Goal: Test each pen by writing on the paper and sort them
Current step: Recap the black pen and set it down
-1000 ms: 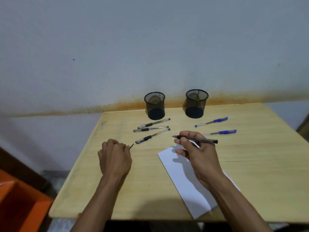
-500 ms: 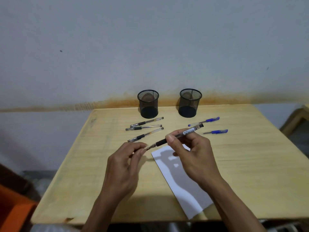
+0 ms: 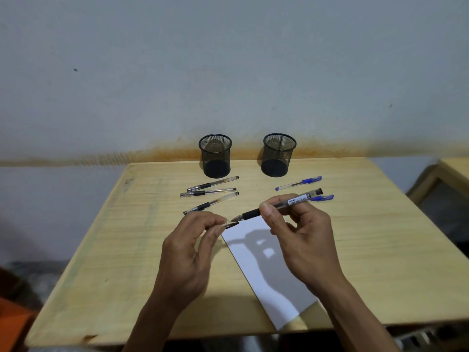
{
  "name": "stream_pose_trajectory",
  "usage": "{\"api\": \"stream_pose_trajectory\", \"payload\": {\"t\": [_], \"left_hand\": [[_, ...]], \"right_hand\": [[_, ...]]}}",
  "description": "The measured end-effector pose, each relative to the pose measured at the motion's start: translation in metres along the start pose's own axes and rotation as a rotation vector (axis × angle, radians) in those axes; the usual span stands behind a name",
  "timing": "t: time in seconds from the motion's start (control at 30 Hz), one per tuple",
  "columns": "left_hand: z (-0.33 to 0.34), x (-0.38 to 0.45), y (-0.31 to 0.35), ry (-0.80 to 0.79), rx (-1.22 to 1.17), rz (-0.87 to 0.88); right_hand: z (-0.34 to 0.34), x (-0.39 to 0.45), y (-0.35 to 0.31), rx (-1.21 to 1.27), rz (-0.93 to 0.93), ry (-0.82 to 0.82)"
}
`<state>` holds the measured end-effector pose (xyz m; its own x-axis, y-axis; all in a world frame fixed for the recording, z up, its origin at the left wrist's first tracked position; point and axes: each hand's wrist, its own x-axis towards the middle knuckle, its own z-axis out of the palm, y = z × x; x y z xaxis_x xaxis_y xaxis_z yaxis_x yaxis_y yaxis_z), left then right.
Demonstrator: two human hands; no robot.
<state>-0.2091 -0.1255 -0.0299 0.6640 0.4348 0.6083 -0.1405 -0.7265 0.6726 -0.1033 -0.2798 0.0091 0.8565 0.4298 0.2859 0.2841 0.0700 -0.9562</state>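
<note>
My right hand [image 3: 302, 240] grips a black pen [image 3: 279, 205] above the top corner of the white paper [image 3: 274, 273], its bare tip pointing left. My left hand [image 3: 193, 247] pinches the pen's clear cap [image 3: 229, 225] just below and in front of that tip. Three black pens [image 3: 210, 193] lie on the wooden table [image 3: 127, 250] in front of the left mesh cup [image 3: 215, 156]. Two blue pens [image 3: 299, 183] lie in front of the right mesh cup [image 3: 278, 154]; one is partly hidden behind the held pen.
The table's back edge stands against a grey wall. An orange object [image 3: 10, 321] sits low at the far left. Another wooden piece of furniture [image 3: 446, 179] stands at the right edge.
My left hand rose from the table and came to the pen's tip with the cap. My right hand tilted the pen so its tip points down and left. The camera moved closer.
</note>
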Motion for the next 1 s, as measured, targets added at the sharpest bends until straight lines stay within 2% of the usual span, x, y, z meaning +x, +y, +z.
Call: {"api": "stream_pose_trajectory", "payload": {"t": [0.1,0.37,0.47,0.57,0.6,0.67,0.73,0.77,0.87,1.0], "left_hand": [[0.001,0.002,0.005,-0.029,0.017,0.027],[0.002,0.009,0.016,-0.04,0.044,0.088],[0.001,0.012,0.02,-0.058,0.06,0.116],[0.001,0.015,0.024,-0.083,0.08,0.146],[0.001,0.016,0.024,-0.098,0.086,0.158],[0.004,0.019,0.026,-0.144,0.089,0.191],[0.009,0.023,0.029,-0.209,0.089,0.243],[0.014,0.025,0.033,-0.245,0.089,0.275],[0.038,0.03,0.05,-0.346,0.077,0.397],[0.077,0.032,0.078,-0.431,-0.008,0.545]], "right_hand": [[0.004,-0.002,0.0,0.004,0.018,-0.04],[0.002,-0.007,-0.001,0.041,-0.043,-0.011],[-0.007,-0.006,-0.002,0.047,0.006,-0.039],[-0.021,-0.005,-0.008,0.083,0.091,0.083],[-0.027,-0.006,-0.012,0.01,0.045,0.178],[-0.041,-0.008,-0.021,-0.329,-0.202,0.328],[-0.055,-0.014,-0.026,-0.722,-0.516,0.341],[-0.061,-0.018,-0.026,-0.858,-0.61,0.3],[-0.079,-0.035,-0.021,-1.092,-0.637,0.216],[-0.11,-0.062,-0.015,-1.229,-0.523,0.322]]}}
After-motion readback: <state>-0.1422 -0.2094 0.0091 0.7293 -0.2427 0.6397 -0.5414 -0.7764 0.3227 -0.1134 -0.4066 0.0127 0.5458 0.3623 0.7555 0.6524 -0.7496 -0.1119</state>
